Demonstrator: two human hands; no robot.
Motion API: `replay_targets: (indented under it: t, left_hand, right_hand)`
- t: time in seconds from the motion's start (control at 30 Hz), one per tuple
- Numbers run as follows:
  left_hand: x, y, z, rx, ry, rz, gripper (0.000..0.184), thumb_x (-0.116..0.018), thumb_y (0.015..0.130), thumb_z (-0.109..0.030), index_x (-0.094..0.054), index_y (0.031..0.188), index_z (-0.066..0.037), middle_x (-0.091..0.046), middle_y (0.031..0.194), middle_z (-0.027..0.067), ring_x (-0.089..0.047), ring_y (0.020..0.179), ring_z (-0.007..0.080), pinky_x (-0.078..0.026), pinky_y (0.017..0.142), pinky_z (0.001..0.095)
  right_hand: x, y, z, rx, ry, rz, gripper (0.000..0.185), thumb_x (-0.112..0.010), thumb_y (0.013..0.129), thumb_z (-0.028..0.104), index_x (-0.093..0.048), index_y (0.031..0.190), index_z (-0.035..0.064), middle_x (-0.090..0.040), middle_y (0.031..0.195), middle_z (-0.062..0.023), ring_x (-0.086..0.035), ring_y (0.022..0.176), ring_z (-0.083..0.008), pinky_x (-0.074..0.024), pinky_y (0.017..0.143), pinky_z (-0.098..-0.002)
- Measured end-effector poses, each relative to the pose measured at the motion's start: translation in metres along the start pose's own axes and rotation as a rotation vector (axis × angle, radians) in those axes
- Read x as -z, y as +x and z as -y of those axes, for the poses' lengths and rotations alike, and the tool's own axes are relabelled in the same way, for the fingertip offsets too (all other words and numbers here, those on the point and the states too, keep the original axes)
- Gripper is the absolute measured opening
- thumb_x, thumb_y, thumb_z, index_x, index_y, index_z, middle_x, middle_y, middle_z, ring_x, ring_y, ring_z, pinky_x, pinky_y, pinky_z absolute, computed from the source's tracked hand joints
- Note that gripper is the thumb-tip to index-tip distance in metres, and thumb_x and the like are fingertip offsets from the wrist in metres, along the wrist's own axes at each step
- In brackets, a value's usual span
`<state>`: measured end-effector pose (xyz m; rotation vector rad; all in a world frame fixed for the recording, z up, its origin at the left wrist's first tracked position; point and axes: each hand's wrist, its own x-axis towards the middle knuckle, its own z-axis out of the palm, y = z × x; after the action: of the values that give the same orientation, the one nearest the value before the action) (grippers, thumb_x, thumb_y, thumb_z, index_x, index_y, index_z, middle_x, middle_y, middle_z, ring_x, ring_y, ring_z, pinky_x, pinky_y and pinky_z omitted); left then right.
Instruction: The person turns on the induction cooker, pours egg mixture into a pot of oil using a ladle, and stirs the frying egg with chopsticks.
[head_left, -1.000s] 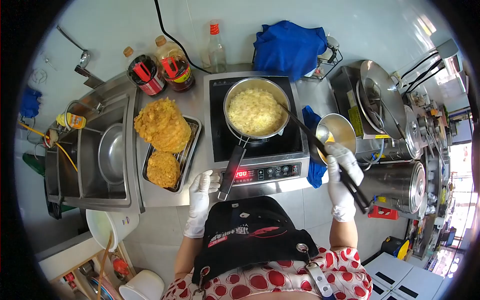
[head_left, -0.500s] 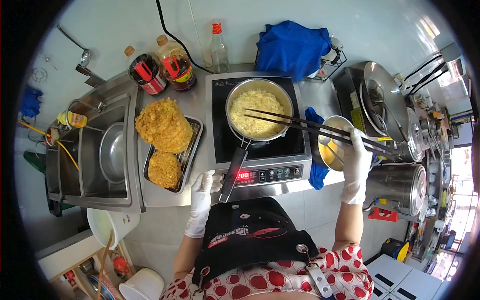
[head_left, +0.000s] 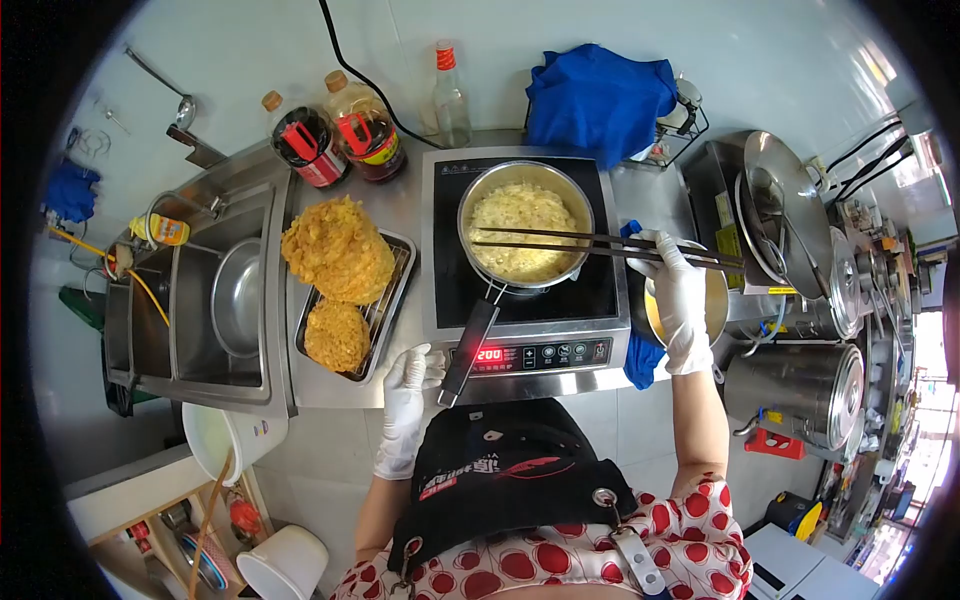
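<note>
My right hand (head_left: 676,300), in a white glove, grips a pair of long dark chopsticks (head_left: 620,243). Their tips reach into a steel saucepan (head_left: 588,222), where pale yellow food (head_left: 520,215) froths in bubbling liquid. The pan sits on an induction cooker (head_left: 450,290) whose red display reads 200. My gloved left hand (head_left: 410,380) rests by the counter's front edge, fingers loosely bent and apart, just left of the black pan handle (head_left: 468,355) without gripping it. Partly behind my right hand is a metal bowl (head_left: 716,300) with yellow contents.
Golden fried food (head_left: 340,255) is piled on a rack tray (head_left: 400,270) left of the cooker. Two sauce bottles (head_left: 375,150) and a clear glass bottle (head_left: 452,105) stand behind. A sink (head_left: 185,330) lies left; a wok (head_left: 790,200) and a large pot (head_left: 790,395) are right.
My right hand has moved left and slightly up, shifting its grip nearer the chopsticks' middle; the chopsticks lie flatter across the pan. The whole view has shifted slightly. My left hand stays beside the handle.
</note>
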<state>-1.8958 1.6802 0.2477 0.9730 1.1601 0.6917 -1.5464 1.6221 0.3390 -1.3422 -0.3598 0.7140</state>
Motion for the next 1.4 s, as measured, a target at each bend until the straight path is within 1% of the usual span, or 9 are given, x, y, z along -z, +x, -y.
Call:
replay_targets:
  t: [0.13, 0.3, 0.37, 0.5, 0.7, 0.9, 0.97, 1.03, 1.4]
  left_hand:
    - [-0.003, -0.002, 0.002, 0.001, -0.027, -0.007, 0.032, -0.050, 0.094, -0.028, -0.056, 0.110, -0.002, -0.064, 0.092, 0.0090, -0.061, 0.074, 0.0128, -0.050, 0.066, 0.0244]
    - [-0.008, -0.006, 0.002, 0.012, -0.006, -0.038, 0.031, -0.050, 0.094, -0.028, -0.057, 0.110, -0.003, -0.064, 0.093, 0.0086, -0.060, 0.075, 0.0133, -0.049, 0.066, 0.0253]
    - [-0.007, -0.008, 0.004, 0.010, 0.012, -0.047, 0.030, -0.050, 0.094, -0.028, -0.057, 0.111, -0.003, -0.064, 0.094, 0.0085, -0.060, 0.075, 0.0131, -0.049, 0.066, 0.0253]
    - [-0.011, -0.015, -0.002, -0.029, 0.059, -0.067, 0.029, -0.049, 0.094, -0.027, -0.057, 0.111, -0.004, -0.064, 0.094, 0.0083, -0.060, 0.074, 0.0123, -0.049, 0.063, 0.0238]
    - [-0.015, -0.022, -0.008, 0.007, 0.029, -0.090, 0.028, -0.048, 0.095, -0.025, -0.057, 0.110, -0.004, -0.064, 0.093, 0.0080, -0.059, 0.069, 0.0108, -0.048, 0.057, 0.0218]
    - [-0.011, -0.022, 0.002, 0.014, -0.021, -0.094, 0.026, -0.048, 0.095, -0.023, -0.057, 0.110, -0.004, -0.064, 0.091, 0.0065, -0.058, 0.071, 0.0090, -0.048, 0.062, 0.0222]
    - [-0.011, -0.023, 0.000, 0.020, -0.029, -0.094, 0.025, -0.048, 0.095, -0.022, -0.057, 0.110, -0.004, -0.064, 0.091, 0.0061, -0.058, 0.072, 0.0088, -0.048, 0.063, 0.0222]
    - [-0.010, -0.023, 0.000, 0.024, -0.038, -0.095, 0.025, -0.048, 0.095, -0.022, -0.057, 0.110, -0.004, -0.064, 0.091, 0.0057, -0.058, 0.072, 0.0085, -0.048, 0.064, 0.0222]
    - [0.000, -0.020, 0.006, 0.060, -0.042, -0.093, 0.024, -0.047, 0.095, -0.021, -0.056, 0.111, -0.005, -0.064, 0.093, 0.0065, -0.057, 0.073, 0.0091, -0.048, 0.067, 0.0228]
  right_hand:
    - [-0.002, 0.005, 0.010, -0.127, -0.082, -0.035, 0.018, -0.056, 0.088, 0.012, -0.060, 0.094, -0.0046, -0.064, 0.087, -0.0138, -0.065, 0.078, -0.0209, -0.0559, 0.067, -0.0283]
    - [-0.004, 0.019, 0.016, -0.053, -0.075, 0.014, 0.015, -0.056, 0.088, 0.009, -0.061, 0.094, -0.0031, -0.064, 0.085, -0.0117, -0.065, 0.075, -0.0201, -0.0561, 0.066, -0.0283]
    - [0.003, 0.031, 0.012, -0.031, -0.139, 0.075, 0.020, -0.052, 0.091, 0.014, -0.062, 0.088, -0.0033, -0.064, 0.084, -0.0110, -0.063, 0.076, -0.0175, -0.0539, 0.066, -0.0259]
    - [0.011, 0.054, 0.012, -0.050, -0.157, 0.169, 0.020, -0.055, 0.090, 0.015, -0.062, 0.087, -0.0043, -0.063, 0.082, -0.0115, -0.063, 0.076, -0.0178, -0.0546, 0.066, -0.0261]
    - [0.008, 0.070, 0.032, -0.026, -0.169, 0.304, 0.018, -0.057, 0.089, 0.016, -0.060, 0.091, -0.0022, -0.062, 0.083, -0.0084, -0.062, 0.076, -0.0172, -0.0528, 0.070, -0.0289]
    - [-0.002, 0.086, 0.059, -0.043, -0.342, 0.469, 0.015, -0.059, 0.087, 0.016, -0.061, 0.090, 0.0011, -0.064, 0.083, -0.0071, -0.062, 0.075, -0.0155, -0.0487, 0.073, -0.0285]
    - [-0.004, 0.096, 0.064, -0.004, -0.374, 0.499, 0.019, -0.061, 0.087, 0.019, -0.063, 0.091, 0.0012, -0.065, 0.083, -0.0065, -0.062, 0.075, -0.0148, -0.0486, 0.071, -0.0274]
    - [-0.010, 0.098, 0.077, 0.080, -0.525, 0.554, 0.023, -0.060, 0.087, 0.023, -0.064, 0.091, 0.0001, -0.067, 0.082, -0.0087, -0.065, 0.073, -0.0152, -0.0531, 0.063, -0.0252]
    - [-0.030, 0.115, 0.119, 0.106, -0.620, 0.657, 0.029, -0.059, 0.087, 0.028, -0.064, 0.090, -0.0006, -0.066, 0.081, -0.0085, -0.064, 0.069, -0.0159, -0.0532, 0.061, -0.0247]
